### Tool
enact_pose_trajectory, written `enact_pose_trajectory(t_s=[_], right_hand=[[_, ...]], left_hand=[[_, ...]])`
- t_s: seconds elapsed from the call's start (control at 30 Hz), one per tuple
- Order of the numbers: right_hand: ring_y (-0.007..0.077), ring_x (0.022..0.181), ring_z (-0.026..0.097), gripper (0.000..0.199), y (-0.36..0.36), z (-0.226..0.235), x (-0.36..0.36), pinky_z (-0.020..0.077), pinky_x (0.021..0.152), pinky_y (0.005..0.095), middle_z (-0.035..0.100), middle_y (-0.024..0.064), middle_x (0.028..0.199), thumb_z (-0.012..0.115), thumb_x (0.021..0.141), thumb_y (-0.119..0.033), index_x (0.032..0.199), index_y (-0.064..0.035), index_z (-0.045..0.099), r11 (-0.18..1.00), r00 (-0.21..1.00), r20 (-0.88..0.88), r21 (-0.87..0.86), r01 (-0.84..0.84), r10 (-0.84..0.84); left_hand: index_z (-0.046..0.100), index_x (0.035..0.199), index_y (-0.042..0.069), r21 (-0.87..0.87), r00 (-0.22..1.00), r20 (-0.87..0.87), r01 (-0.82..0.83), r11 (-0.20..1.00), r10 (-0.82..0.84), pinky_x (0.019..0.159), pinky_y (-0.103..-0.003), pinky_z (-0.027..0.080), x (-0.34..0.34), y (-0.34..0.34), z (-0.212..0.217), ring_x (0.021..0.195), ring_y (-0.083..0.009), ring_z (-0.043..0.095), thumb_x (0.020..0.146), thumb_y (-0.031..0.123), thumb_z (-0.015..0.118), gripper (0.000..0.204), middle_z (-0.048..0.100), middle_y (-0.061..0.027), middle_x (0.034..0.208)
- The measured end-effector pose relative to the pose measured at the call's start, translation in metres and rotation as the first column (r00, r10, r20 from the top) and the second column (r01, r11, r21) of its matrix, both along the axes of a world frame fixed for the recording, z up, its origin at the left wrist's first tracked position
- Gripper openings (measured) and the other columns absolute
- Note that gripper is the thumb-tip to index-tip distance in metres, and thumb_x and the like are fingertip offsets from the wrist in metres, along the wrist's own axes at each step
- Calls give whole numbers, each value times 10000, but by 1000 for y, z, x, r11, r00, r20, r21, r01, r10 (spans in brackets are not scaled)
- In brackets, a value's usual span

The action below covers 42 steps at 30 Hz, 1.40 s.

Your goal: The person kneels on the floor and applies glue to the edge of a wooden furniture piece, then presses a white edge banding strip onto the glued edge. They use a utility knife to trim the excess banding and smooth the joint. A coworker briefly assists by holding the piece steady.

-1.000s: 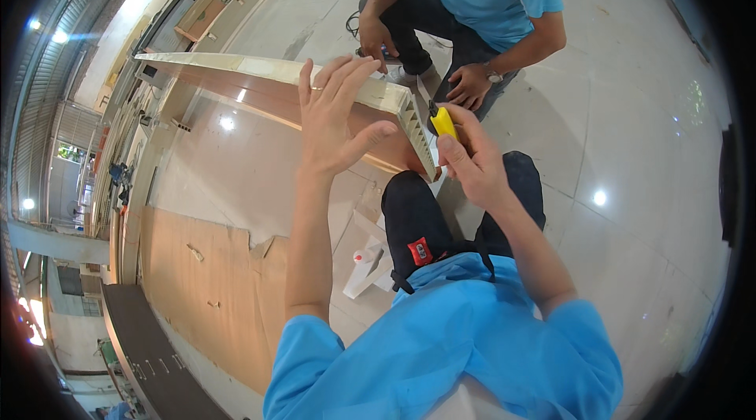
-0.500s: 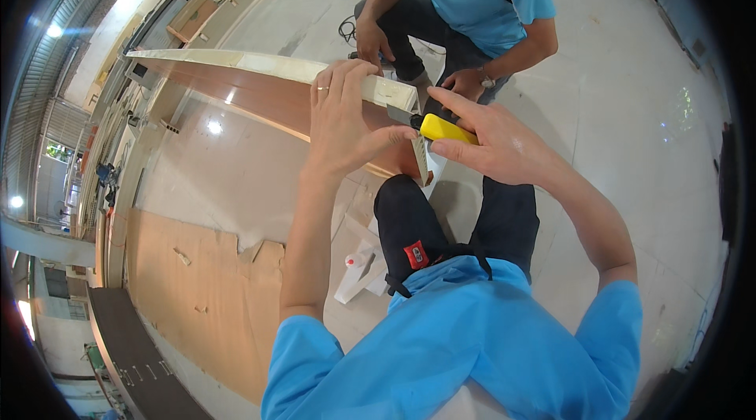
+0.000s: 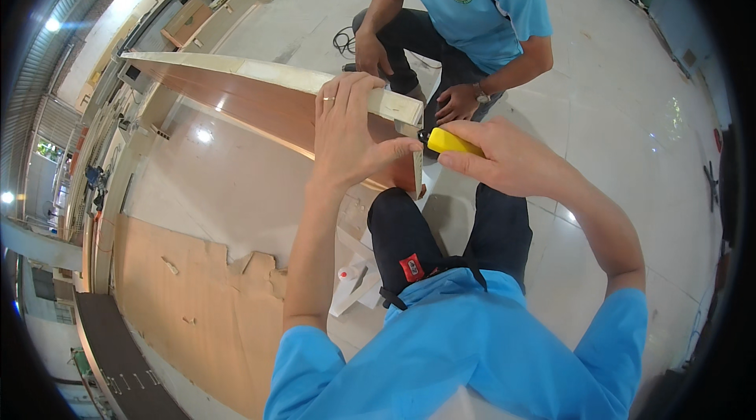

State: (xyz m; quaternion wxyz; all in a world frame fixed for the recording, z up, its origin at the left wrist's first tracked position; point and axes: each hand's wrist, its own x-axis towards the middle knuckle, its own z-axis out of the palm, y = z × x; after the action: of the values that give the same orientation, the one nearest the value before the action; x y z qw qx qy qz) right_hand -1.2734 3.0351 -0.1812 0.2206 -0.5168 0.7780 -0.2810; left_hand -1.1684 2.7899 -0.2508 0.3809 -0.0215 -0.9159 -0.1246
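Observation:
My left hand [image 3: 346, 125] grips a long wooden panel [image 3: 260, 70] near its close end, fingers over the pale top edge and thumb stretched toward the end face. The panel stands on edge and runs away to the far left; its side is reddish brown. In my right hand [image 3: 512, 156] is a yellow utility knife [image 3: 454, 142], held by its handle. Its short grey blade points left and lies against the panel's end corner, just beyond my left thumb. The blade's tip is partly hard to make out there.
A co-worker [image 3: 465, 18] in a blue shirt squats just beyond the panel's end, hands near the knees. Torn brown sheet [image 3: 189, 302] lies on the floor at left. White offcuts [image 3: 354, 290] lie by my left knee. A black cable [image 3: 344, 40] lies behind.
The knife blade has moved down and slightly right at the panel's end corner, with my right hand moving along. My left hand keeps its grip. The whole view has shifted slightly.

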Motion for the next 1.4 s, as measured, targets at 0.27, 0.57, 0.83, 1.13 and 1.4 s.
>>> enact_pose_trajectory(t_s=[0.27, 0.57, 0.83, 1.13, 1.4], right_hand=[[361, 736, 687, 365, -1, 8, 3, 509, 690, 462, 703, 195, 791, 609, 1039, -366, 1035, -6, 664, 999, 998, -68, 46, 7, -4], [309, 663, 643, 383, -2, 0, -1, 466, 642, 423, 657, 169, 729, 621, 1044, -407, 1055, -25, 653, 1000, 993, -119, -7, 5, -6], [352, 713, 671, 405, 0, 5, -4, 502, 673, 453, 690, 196, 788, 599, 1049, -398, 1045, 2, 662, 998, 999, -53, 61, -2, 6], [278, 589, 610, 345, 0, -3, -3, 426, 593, 398, 620, 143, 674, 627, 1056, -369, 1021, -26, 638, 997, 997, -68, -60, -50, 46], [269, 597, 607, 367, -1, 0, -5, 424, 597, 401, 619, 144, 684, 630, 1052, -389, 998, -26, 630, 999, 1000, -3, -22, -29, 29]], left_hand=[[584, 1291, 49, 21, 1000, 14, 6, 1000, -6, 1140, -496, 308, -2, 0, 1, 1295, -368, 495, 654, 794, 791, 1001, 598, -153, 1277], [597, 1228, 31, 23, 1000, -7, -2, 1000, 2, 1119, -493, 325, -3, 1, 0, 1276, -352, 494, 686, 769, 798, 938, 608, -125, 1236], [593, 1235, 49, 33, 1000, -11, -12, 999, 12, 1108, -485, 319, -3, 4, 0, 1257, -347, 529, 606, 757, 847, 980, 609, -136, 1235], [584, 1263, 51, 30, 1000, 16, -4, 1000, 3, 1115, -494, 305, -1, 3, 3, 1283, -345, 515, 599, 793, 829, 1025, 595, -137, 1261], [595, 1241, 51, 64, 1000, 24, -15, 998, 14, 1120, -492, 298, -2, 4, 2, 1266, -341, 517, 607, 770, 832, 988, 606, -133, 1229]])
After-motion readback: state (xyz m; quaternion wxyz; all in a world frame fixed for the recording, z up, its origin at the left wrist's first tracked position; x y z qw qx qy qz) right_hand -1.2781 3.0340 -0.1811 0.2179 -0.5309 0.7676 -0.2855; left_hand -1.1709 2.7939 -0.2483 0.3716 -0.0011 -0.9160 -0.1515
